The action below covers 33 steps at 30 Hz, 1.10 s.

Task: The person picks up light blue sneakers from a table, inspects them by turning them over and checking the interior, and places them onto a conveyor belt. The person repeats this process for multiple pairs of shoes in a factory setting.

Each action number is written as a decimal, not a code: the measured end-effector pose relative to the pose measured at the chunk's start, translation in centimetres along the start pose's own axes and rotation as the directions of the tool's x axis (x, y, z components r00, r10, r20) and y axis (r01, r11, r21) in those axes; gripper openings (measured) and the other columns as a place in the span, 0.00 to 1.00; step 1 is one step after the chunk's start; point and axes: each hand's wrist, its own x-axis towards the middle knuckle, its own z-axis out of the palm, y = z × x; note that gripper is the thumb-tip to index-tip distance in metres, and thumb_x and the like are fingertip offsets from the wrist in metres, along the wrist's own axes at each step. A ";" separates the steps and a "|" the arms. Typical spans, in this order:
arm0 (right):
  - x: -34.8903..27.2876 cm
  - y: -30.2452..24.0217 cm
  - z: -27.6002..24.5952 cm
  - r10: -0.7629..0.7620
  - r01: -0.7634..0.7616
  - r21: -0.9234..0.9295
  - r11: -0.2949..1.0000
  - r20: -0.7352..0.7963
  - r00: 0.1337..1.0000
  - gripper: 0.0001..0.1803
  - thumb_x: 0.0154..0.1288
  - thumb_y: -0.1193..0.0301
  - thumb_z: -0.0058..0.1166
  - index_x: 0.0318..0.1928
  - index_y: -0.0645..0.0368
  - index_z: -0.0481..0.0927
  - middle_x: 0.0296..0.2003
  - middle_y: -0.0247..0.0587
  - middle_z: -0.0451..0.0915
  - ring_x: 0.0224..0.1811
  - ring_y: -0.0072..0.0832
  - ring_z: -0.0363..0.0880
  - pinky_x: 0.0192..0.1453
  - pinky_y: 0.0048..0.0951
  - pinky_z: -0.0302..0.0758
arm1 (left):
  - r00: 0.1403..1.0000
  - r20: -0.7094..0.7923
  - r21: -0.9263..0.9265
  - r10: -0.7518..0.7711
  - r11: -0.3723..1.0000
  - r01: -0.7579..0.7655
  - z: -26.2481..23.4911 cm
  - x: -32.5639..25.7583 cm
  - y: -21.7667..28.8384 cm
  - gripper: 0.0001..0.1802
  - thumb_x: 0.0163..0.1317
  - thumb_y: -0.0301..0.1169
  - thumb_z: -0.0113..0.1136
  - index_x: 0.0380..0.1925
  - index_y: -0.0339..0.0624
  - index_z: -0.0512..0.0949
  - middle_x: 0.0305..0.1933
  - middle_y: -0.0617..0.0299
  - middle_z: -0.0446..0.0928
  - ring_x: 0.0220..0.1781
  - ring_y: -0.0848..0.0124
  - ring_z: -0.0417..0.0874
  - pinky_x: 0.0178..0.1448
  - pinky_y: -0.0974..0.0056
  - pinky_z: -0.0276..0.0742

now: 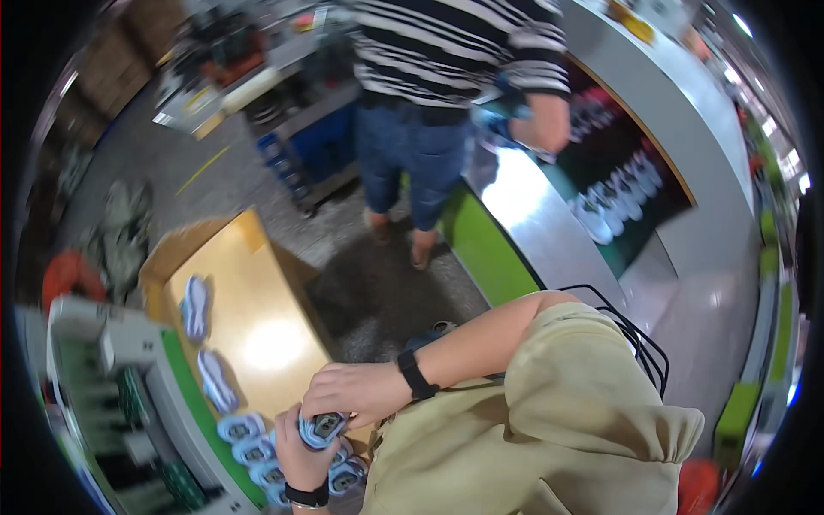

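Observation:
A light blue shoe (319, 433) with a dark opening is held between both hands, just above the near end of a wooden tabletop (266, 318). My left hand (299, 455) is wrapped round its outer side. From the other side my right hand (356, 392) grips its upper edge, the fingers bent over it. Beside and beneath the hands several more light blue shoes (241, 427) sit close together. Farther along the table, two white and bluish shoes (217, 380) lie spaced apart. My hands partly cover the held shoe and some behind it.
A grey and green machine (184, 386) borders the table on the left. Ahead, a person in a striped shirt (455, 51) stands beside a metal-topped bench (541, 206). Several white shoes (609, 202) stand on a dark belt at right. Black cables (635, 335) loop near my right arm.

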 end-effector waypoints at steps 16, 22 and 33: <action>-22.2 -7.1 -5.6 0.419 -0.505 -0.017 0.863 -0.532 0.735 0.34 0.56 0.70 0.68 0.64 0.57 0.71 0.56 0.50 0.78 0.61 0.50 0.74 0.67 0.48 0.70 | 0.667 0.507 -0.369 0.546 0.837 -0.405 11.8 11.5 16.2 0.36 0.39 0.24 0.74 0.54 0.39 0.77 0.52 0.46 0.79 0.56 0.45 0.77 0.61 0.49 0.74; -25.0 -9.7 -6.8 0.569 -0.695 -0.081 0.715 -0.510 0.645 0.35 0.45 0.75 0.73 0.57 0.61 0.76 0.54 0.52 0.78 0.58 0.51 0.76 0.64 0.44 0.72 | 0.760 0.412 -0.302 0.502 0.862 -0.406 16.5 9.4 17.5 0.35 0.38 0.34 0.80 0.50 0.43 0.75 0.48 0.51 0.75 0.51 0.48 0.79 0.55 0.49 0.78; -18.6 -6.8 -5.0 0.311 -0.299 -0.157 0.941 0.058 0.949 0.37 0.39 0.80 0.67 0.57 0.63 0.75 0.51 0.50 0.78 0.56 0.46 0.77 0.63 0.40 0.73 | 1.000 -0.028 -0.201 0.012 0.979 -0.018 15.1 -4.6 13.7 0.30 0.43 0.34 0.72 0.49 0.43 0.73 0.45 0.52 0.73 0.45 0.48 0.80 0.48 0.48 0.77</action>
